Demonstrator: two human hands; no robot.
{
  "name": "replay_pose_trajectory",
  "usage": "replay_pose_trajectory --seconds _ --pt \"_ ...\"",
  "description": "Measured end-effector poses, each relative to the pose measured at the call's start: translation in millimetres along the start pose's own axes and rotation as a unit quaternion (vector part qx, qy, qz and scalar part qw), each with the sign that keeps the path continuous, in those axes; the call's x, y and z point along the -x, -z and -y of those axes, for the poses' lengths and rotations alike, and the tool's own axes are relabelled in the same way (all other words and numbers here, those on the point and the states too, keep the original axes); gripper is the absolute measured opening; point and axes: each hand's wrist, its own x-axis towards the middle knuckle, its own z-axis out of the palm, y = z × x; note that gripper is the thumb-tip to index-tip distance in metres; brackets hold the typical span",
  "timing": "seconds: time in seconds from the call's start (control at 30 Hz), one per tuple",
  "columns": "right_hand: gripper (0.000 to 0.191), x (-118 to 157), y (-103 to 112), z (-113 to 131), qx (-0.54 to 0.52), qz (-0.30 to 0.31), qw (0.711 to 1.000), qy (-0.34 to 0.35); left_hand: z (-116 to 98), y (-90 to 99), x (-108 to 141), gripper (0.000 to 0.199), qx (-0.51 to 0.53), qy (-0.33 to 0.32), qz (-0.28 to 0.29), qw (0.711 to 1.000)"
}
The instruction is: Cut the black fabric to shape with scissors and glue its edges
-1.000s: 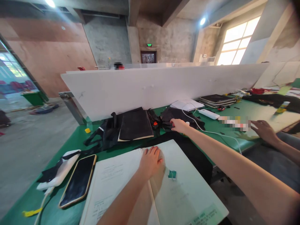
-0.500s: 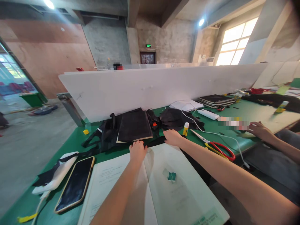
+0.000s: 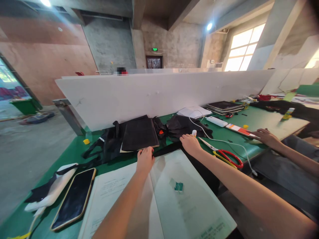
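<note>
While hands (image 3: pixel 145 161) touch blk cloth (image 3: pixel 167 149), grn bin (image 3: pixel 28 106) contents unclear

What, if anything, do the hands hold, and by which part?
The left hand and right hand seem to hold the flat black cloth by its far edge; exact contact is hidden.

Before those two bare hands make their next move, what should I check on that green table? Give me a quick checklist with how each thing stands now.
1. Large pale-paged book lying open: ok.
2. Left hand at the book's far edge, near the middle fold: ok.
3. Right hand gripping the strip of black cloth: cannot tell; it is at the cloth, but the grip is unclear.
4. White-topped glue stick in full view: not ok, mostly hidden behind the right hand.
5. Metal scissors with red and yellow handles well away from the right forearm: not ok, close beside it.
6. Co-worker's hand clear of both hands: ok.
</note>
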Motion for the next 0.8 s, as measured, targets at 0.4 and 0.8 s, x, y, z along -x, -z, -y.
replay_pose_trajectory --seconds 0.4,0.8 --pt "0.023 77 4 -31 -0.041 -0.035 0.997 0.063 -24 9.0 10 0.035 -0.025 -0.121 0.013 0.992" --pt "0.021 50 74 89 -0.486 -0.091 0.869 -0.028 9 98.6 102 0.027 0.010 0.083 -0.140 0.987"
